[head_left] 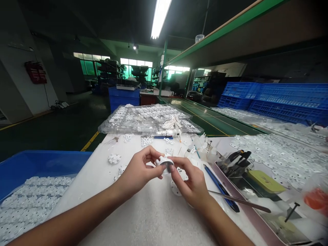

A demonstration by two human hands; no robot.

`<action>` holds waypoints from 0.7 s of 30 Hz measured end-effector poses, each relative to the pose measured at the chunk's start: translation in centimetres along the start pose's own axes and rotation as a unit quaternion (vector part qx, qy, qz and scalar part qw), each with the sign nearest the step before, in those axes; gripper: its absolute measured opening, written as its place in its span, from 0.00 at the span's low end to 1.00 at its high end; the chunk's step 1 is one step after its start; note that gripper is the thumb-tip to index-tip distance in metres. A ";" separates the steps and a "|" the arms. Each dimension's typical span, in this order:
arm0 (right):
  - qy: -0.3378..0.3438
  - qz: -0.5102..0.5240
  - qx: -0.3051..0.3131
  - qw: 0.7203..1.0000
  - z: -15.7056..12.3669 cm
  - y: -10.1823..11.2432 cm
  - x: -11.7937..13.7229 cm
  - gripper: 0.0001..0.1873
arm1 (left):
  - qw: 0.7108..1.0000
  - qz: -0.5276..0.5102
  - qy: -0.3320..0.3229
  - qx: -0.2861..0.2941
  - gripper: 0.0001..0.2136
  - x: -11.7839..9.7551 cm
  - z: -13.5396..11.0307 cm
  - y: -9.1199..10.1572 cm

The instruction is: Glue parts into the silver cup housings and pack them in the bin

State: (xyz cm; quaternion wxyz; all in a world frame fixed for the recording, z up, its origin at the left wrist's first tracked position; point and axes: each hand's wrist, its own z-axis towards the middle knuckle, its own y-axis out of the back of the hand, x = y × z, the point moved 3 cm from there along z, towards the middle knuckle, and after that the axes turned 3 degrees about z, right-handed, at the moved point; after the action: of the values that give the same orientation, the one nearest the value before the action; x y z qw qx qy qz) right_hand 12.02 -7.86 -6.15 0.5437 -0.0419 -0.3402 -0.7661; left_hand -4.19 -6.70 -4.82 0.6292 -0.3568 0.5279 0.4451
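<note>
**Blue bin** (38,164): far to the left of the left hand. Lined with clear film and filled with flat white discs.

**Loose white part** (114,158): on the white table (153,218), just beyond and to the left of the left hand.

**Left hand** (139,172): forearm enters from the lower left, wrist lifted off the table. Thumb and forefinger are pinched on the left edge of the round white piece, the other fingers loosely curled.

**Bagged trays** (148,119): well beyond both hands, holding many small white parts.

**Round white piece** (165,163): between the two hands, held clear of the table. It looks like a small moulded plastic cap with a darker face.
- Handling, as judged: light, stiff, smooth enough to slip, and the thin rim may crack under a hard squeeze.
- Best hold, as judged: by the rim, on opposite sides.

**Right hand** (191,186): forearm enters from the lower right. Thumb and forefinger are pinched on the piece's right edge. The remaining fingers are folded above another white disc lying on the table.

**Blue pen** (220,188): just to the right of the right hand.

**Tool tray** (256,222): further right, holding dark-handled tools.
</note>
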 end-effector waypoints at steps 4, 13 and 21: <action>-0.059 0.014 -0.069 0.996 0.0 0.6 -0.1 0.08 | 0.985 0.160 -0.057 0.033 0.10 -2.1 0.1 -0.5; -0.022 -0.044 -0.179 0.983 -0.4 2.0 -0.7 0.09 | 0.933 0.360 0.008 0.018 0.15 -2.4 12.9 0.0; 0.035 -0.105 -0.199 0.974 -0.8 1.2 -1.5 0.09 | 0.895 0.437 0.069 -0.050 0.19 4.5 25.7 0.5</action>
State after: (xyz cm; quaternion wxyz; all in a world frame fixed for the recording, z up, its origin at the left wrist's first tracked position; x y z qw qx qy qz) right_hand 13.95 -7.32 -6.86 0.4526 -0.0861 -0.1640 -0.8723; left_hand 4.49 17.94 -4.42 0.3144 -0.1506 0.6496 0.6757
